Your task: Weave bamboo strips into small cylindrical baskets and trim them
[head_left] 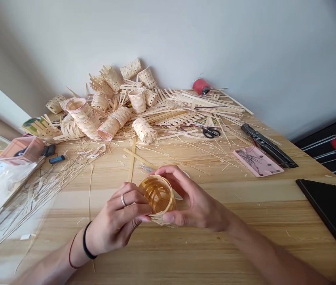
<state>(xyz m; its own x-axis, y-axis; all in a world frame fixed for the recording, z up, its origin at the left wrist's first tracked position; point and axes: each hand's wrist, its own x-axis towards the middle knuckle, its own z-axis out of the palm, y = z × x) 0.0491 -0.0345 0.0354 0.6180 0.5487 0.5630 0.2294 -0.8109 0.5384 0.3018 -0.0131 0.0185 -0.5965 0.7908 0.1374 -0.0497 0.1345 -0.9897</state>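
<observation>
A small round woven basket [159,198] with a golden inside is held over the table's near middle, its opening tilted up toward the camera. My left hand [126,213], with a ring and a black band at the wrist, pinches the basket's left rim between bent fingers and thumb. Around the right side curves my right hand [193,200], thumb at the near side and fingers at the far rim. Just behind the hands lie two flat strips [132,158] and a partly hidden pointed tool [146,168].
Woven cylinders [81,114] and loose strips [203,103] are heaped at the back. Black scissors [211,132], a pink tray [257,161], a long black tool [268,146] and a black slab [328,213] lie rightward. A pink container [22,149] stands left.
</observation>
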